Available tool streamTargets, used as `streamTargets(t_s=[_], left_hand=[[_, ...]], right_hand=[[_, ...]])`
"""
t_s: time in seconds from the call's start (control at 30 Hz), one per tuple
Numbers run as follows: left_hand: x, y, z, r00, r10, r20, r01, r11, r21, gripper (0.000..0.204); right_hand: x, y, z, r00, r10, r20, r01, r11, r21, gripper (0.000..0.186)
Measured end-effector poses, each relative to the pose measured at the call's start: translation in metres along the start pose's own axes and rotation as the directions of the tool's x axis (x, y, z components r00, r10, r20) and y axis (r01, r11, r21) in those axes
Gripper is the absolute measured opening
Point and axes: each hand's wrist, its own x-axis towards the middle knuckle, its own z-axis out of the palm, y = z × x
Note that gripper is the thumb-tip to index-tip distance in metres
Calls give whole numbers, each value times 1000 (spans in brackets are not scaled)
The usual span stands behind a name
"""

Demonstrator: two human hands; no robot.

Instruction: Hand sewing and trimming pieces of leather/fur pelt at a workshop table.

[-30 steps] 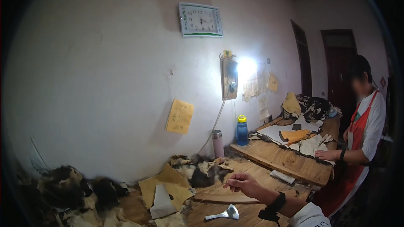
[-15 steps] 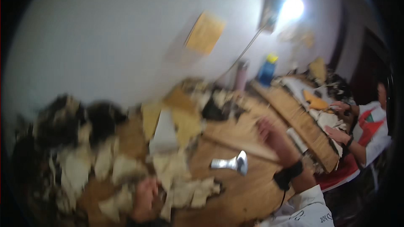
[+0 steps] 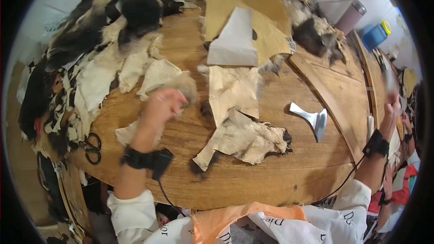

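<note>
My left hand (image 3: 163, 105) hovers over the left half of the wooden table, fingers curled in on a small tuft-edged fur piece (image 3: 184, 86). A pale piece of hide (image 3: 158, 77) lies just beyond it. At the far right, my right hand (image 3: 390, 113) is raised with its fingers wrapped round a blurred silver blade-like tool (image 3: 389, 79). Between my hands, a fur hide (image 3: 246, 138) lies skin side up, touching a squarer pale hide (image 3: 234, 91). A shiny metal tool with a flared, curved blade (image 3: 312, 119) rests to the right of them.
Yellow card (image 3: 271, 13) and a white sheet (image 3: 233, 40) lie at the back. Fur hides (image 3: 97, 63) are heaped left, near black scissors (image 3: 93, 149). A wooden strip (image 3: 323, 104) crosses the right side. A pink flask (image 3: 350, 17) and blue bottle (image 3: 376, 36) stand beyond. A co-worker's hand (image 3: 388, 183) shows right.
My view has turned down onto the table. My right hand, earlier spread above the table with nothing visible in it, is now at the far right on a silver tool.
</note>
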Motion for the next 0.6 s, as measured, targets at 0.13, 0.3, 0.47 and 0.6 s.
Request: streamTargets(t_s=[0.13,0.3,0.47,0.6], left_hand=[[70,47,-86,603,748,-278,-299,535,790,37],[75,69,-37,576,816,53,-362,196,911,33],[4,30,52,759,592,270,-600,475,644,13],[-3,14,83,929,309,204,-371,763,530,13]], right_hand=[[-70,33,124,966,126,228,-71,969,-235,26],[-182,118,233,924,302,234,32,549,-835,30],[-253,178,266,710,527,466,180,504,-845,16],[-293,203,285,514,538,668,505,440,-742,13]])
